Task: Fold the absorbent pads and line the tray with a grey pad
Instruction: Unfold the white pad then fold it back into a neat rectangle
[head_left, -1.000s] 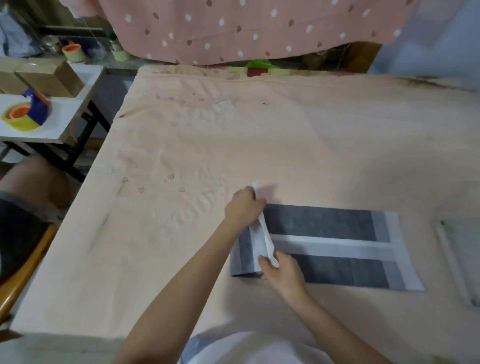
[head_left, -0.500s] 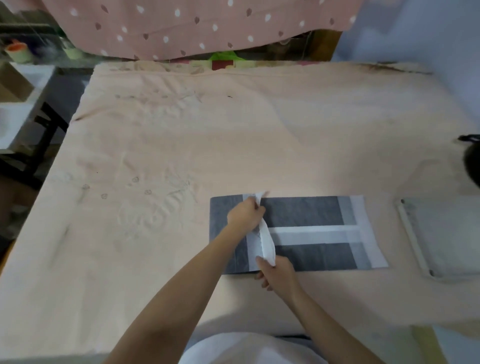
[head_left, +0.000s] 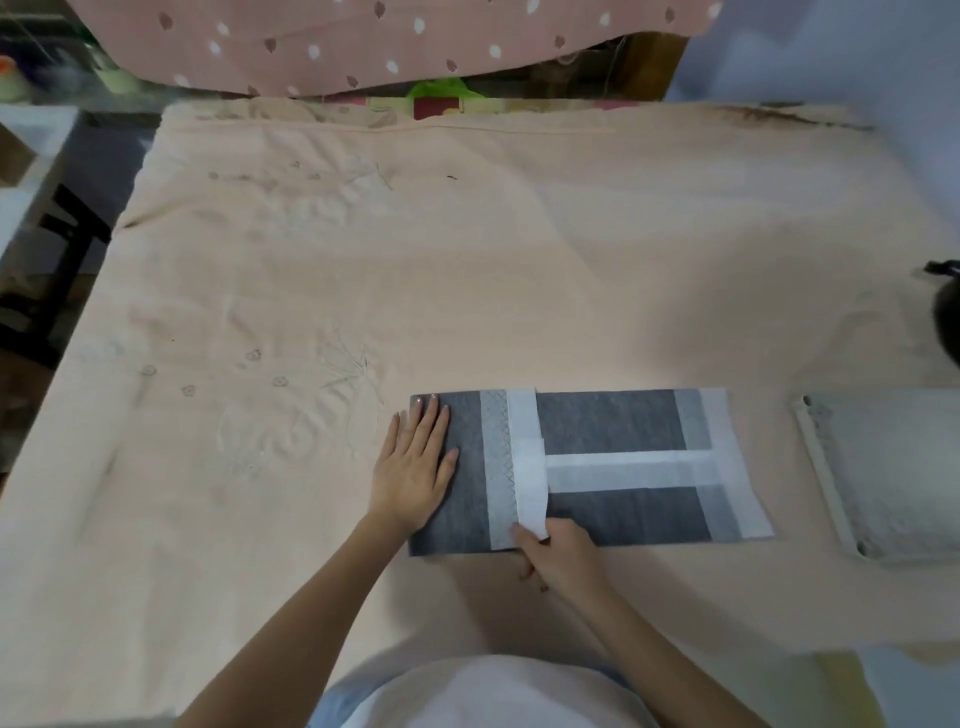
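A grey absorbent pad (head_left: 613, 421) with white borders lies folded into a long strip on the peach cloth. Its left end is folded over toward the right, with the white edge (head_left: 527, 467) lying across the strip. My left hand (head_left: 415, 462) rests flat, fingers spread, on the folded left end. My right hand (head_left: 558, 553) pinches the near corner of that white edge at the pad's front side. A grey tray (head_left: 821, 467) with a pale rim sits to the right of the pad, partly cut off by the frame.
The peach cloth (head_left: 467, 260) covers the whole table. A pink dotted fabric (head_left: 363, 41) hangs at the far edge. A dark object (head_left: 948, 317) shows at the right edge. A white side table (head_left: 31, 156) stands at the far left.
The left end's white edge, held raised by both hands, now lies flat on the strip. My left hand let go and moved left, pressing flat. The view shifted right, showing more tray.
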